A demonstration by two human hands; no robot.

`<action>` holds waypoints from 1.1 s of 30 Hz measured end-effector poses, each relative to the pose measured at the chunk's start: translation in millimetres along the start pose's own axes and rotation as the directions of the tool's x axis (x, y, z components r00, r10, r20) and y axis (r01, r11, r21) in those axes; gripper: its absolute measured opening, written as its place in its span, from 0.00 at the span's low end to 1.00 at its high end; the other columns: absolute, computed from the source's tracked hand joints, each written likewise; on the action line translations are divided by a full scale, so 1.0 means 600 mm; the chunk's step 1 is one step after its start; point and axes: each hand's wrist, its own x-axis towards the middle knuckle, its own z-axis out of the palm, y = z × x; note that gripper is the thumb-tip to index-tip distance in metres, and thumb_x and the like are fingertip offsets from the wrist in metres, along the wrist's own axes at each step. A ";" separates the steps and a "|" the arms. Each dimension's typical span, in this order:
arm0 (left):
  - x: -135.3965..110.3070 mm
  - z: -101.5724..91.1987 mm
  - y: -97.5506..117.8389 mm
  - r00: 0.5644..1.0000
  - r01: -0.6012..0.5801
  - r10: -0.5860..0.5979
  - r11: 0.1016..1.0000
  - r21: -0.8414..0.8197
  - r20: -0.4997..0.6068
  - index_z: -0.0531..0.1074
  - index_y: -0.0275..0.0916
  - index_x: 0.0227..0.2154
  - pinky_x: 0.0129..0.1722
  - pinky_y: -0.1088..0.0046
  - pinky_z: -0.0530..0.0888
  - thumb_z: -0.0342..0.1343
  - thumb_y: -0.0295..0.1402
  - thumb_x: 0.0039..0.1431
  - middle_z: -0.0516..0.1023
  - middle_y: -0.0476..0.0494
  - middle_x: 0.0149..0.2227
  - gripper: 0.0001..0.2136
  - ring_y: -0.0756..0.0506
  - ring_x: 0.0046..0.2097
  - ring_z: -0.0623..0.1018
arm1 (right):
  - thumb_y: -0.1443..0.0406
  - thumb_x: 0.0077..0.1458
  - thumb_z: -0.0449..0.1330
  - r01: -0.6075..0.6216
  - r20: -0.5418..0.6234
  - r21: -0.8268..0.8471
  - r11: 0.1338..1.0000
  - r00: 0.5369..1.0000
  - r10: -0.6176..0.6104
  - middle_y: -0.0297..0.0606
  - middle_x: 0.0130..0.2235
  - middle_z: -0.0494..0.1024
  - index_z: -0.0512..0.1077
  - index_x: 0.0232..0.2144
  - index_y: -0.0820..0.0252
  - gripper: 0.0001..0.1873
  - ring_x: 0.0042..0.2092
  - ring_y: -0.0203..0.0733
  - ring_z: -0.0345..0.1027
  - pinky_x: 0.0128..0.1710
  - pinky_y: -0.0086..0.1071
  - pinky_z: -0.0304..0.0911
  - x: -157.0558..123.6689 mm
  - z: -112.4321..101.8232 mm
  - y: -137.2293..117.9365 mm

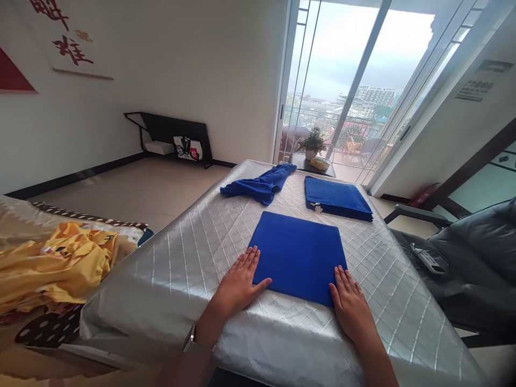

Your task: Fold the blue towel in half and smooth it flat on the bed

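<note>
A blue cloth folded into a flat rectangle (pixel 297 252) lies on the silver quilted table cover (pixel 189 258). My left hand (pixel 241 279) rests flat at its left edge, fingers out and thumb on the near left corner. At the near right corner, my right hand (pixel 350 298) lies flat with its fingers along the right edge. Neither hand grips anything. Farther back on the right sits a stack of folded blue cloths (pixel 337 194) with white tags at its near edge. To the left of that stack, a crumpled blue cloth (pixel 262 184) lies loose.
A yellow garment (pixel 76 252) is heaped at the left. The black leather chair (pixel 475 258) on the right holds a power strip (pixel 429 262). Beyond the table's far end, a potted plant (pixel 313 142) stands on a small dark stand before the glass sliding doors.
</note>
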 end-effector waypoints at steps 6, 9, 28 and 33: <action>-0.001 -0.004 0.003 1.000 0.020 -0.020 1.000 -0.005 0.018 0.42 0.35 0.72 0.69 0.56 0.54 0.39 0.60 0.67 0.44 0.37 0.72 0.41 0.38 0.72 0.51 | 0.54 0.68 0.33 0.000 0.008 0.027 1.000 1.000 0.000 0.38 0.72 0.48 0.49 0.71 0.66 0.36 0.73 0.43 0.35 0.71 0.44 0.37 0.000 -0.002 0.001; -0.001 -0.007 0.005 0.999 0.024 -0.023 1.000 -0.009 0.038 0.42 0.35 0.72 0.69 0.55 0.54 0.38 0.60 0.67 0.43 0.37 0.72 0.41 0.38 0.72 0.50 | 0.53 0.68 0.32 -0.013 0.008 0.029 0.999 1.000 0.013 0.37 0.72 0.47 0.48 0.71 0.65 0.36 0.73 0.42 0.35 0.71 0.44 0.37 -0.001 -0.002 0.000; 0.000 0.005 -0.003 0.999 0.025 -0.024 1.000 0.015 -0.040 0.39 0.37 0.72 0.68 0.53 0.54 0.42 0.61 0.65 0.46 0.34 0.72 0.44 0.35 0.71 0.52 | 0.55 0.69 0.34 -0.009 0.035 -0.008 1.000 0.999 0.009 0.38 0.72 0.46 0.47 0.71 0.65 0.34 0.73 0.44 0.34 0.70 0.45 0.37 -0.001 -0.008 -0.008; 0.002 0.008 -0.004 0.999 0.030 -0.029 0.999 0.023 -0.037 0.41 0.36 0.72 0.69 0.54 0.54 0.42 0.62 0.64 0.47 0.33 0.72 0.44 0.35 0.71 0.51 | 0.55 0.68 0.36 0.029 0.101 -0.075 0.997 0.995 -0.021 0.37 0.72 0.45 0.48 0.71 0.63 0.34 0.73 0.45 0.36 0.70 0.46 0.38 0.002 -0.024 -0.002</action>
